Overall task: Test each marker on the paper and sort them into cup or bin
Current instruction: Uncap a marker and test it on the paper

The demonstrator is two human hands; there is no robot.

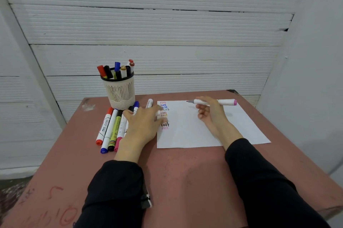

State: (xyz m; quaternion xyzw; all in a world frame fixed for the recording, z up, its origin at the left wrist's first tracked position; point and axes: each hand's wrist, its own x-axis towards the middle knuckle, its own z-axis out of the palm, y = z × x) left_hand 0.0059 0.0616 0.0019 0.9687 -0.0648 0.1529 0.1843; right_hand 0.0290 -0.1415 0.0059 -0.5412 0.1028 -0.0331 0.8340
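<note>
I'm holding the pink marker (pixel 213 101) mid-barrel in my right hand (pixel 210 114), fingers clamped on it, its tip hovering above the paper (pixel 194 131). It looks light, stiff and smooth, so mid-barrel seems best; my left hand (pixel 143 125) is lying flat, fingers apart, over the markers on the table (pixel 176 181).

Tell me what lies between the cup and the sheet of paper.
In the head view, one white marker lies on the table between the cup and the paper, apart from both. The left hand reaches across nearer the camera.
</note>
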